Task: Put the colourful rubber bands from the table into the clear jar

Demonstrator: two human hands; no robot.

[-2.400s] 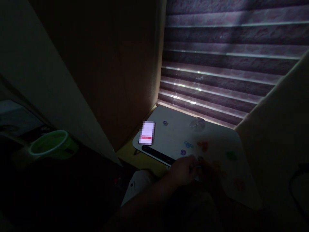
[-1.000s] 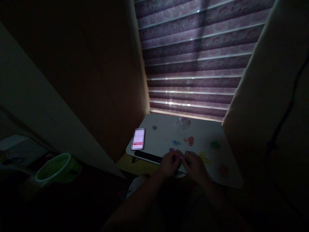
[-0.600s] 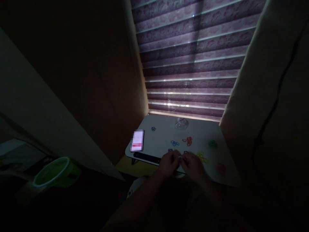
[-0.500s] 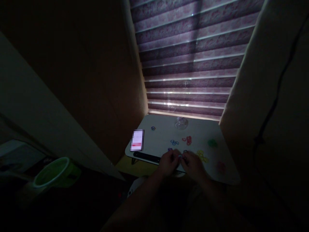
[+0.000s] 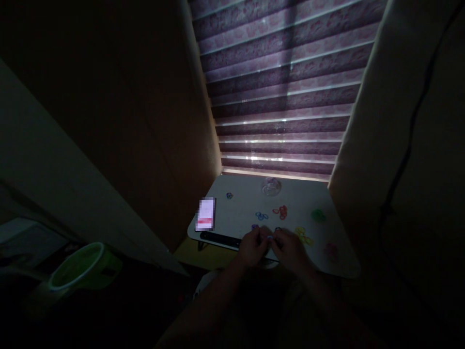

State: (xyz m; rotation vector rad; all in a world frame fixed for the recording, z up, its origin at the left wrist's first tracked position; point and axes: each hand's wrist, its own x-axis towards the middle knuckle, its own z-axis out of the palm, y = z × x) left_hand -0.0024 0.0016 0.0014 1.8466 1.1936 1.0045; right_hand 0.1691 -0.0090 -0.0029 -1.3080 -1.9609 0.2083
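Observation:
My left hand (image 5: 253, 246) and my right hand (image 5: 289, 248) meet over the front edge of the white table (image 5: 236, 208). Their fingers are pinched together around a small pale thing (image 5: 270, 237), too small to name. Around them lie colored rings in groups: blue rings (image 5: 261, 216), red rings (image 5: 282, 212), yellow rings (image 5: 304, 235), and purple ones (image 5: 255, 227) beside my left fingers. Farther right are a green pile (image 5: 318, 215) and a pink pile (image 5: 331, 250). A dark ring (image 5: 278, 229) shows just behind my right fingers.
A clear round container (image 5: 271, 186) stands at the table's back. A lit phone (image 5: 205, 214) lies at the left edge, near a black strip (image 5: 220, 239). One small ring cluster (image 5: 229, 196) sits back left. A green basket (image 5: 85, 266) is low on the left; blinds (image 5: 283, 97) hang behind.
The view has shifted slightly. Both hands keep nearly the same place and stay pinched together; the pale thing between them shows a little differently.

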